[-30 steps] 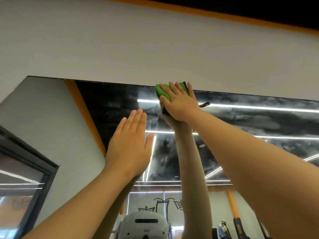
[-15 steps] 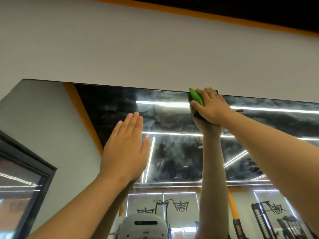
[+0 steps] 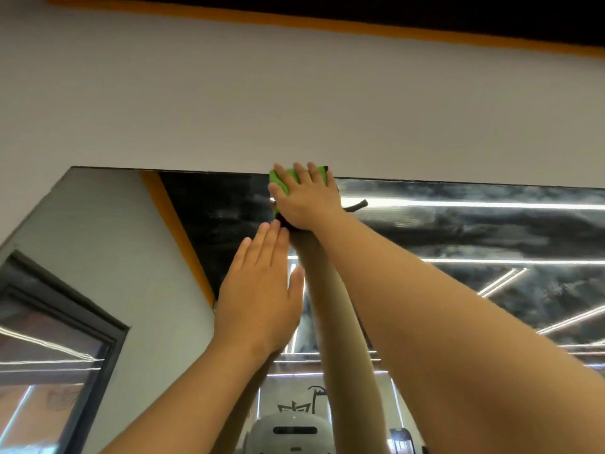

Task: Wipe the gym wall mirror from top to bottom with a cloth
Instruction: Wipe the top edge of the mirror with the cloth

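The right hand (image 3: 306,201) lay flat, fingers straight, pressing the green cloth (image 3: 287,179) to the top edge of the mirror (image 3: 474,231); the left hand (image 3: 258,290) rested open just below. Soft and light, the green cloth would likely bunch, so a broad palm over its middle seemed the best hold

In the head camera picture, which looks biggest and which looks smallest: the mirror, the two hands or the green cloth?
1. mirror, by far the largest; it runs out of frame.
2. left hand, though being nearer the camera may enlarge it.
3. right hand.
4. green cloth, mostly hidden under the right hand.
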Tool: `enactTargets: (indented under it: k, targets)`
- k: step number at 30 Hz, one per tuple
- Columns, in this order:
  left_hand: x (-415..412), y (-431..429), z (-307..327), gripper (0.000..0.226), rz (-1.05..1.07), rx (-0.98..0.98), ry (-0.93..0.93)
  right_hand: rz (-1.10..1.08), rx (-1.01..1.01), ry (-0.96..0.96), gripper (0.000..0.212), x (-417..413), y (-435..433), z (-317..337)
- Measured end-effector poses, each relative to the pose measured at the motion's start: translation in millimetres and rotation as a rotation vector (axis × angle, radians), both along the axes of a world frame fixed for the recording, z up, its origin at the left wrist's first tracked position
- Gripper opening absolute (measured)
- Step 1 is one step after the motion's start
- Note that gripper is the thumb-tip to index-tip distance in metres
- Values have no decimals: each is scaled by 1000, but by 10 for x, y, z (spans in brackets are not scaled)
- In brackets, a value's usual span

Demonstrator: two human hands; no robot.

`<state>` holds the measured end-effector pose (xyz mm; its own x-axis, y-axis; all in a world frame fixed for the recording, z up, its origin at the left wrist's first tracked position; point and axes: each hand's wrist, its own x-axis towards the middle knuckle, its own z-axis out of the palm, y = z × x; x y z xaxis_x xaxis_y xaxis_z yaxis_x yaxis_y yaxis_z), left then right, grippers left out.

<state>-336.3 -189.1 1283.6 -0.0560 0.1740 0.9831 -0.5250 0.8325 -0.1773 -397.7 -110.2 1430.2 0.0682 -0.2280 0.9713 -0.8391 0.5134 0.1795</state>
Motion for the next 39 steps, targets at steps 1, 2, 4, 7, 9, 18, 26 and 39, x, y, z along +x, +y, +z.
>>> enactTargets:
  k: [1, 2, 4, 7, 9, 18, 26, 39]
  targets:
    - [-3, -9, 7, 88, -5, 2, 0, 6, -3, 15, 56, 45, -54, -7]
    - [-4, -11, 11, 89, -6, 3, -5, 8, -8, 24, 56, 54, -70, -8]
    - [5, 4, 12, 86, 3, 6, -15, 10, 9, 39, 55, 4, -21, -11]
    - [36, 14, 21, 77, 9, 16, -29, 8, 26, 41, 53, -223, 218, -35]
    - [52, 6, 15, 77, 0, 19, -35, 7, -2, 1, 53, -494, 491, -65]
    - [52, -45, 49, 74, -19, 39, -38, -21, -172, -184, 54, -1690, 1557, -214]
    - [34, -16, 36, 74, -26, 39, -19, -19, -217, -240, 56, -1847, 1695, -405]
    - [222, 7, 57, 60, -124, 48, -152, -1, -163, -170, 54, -566, 523, -741]
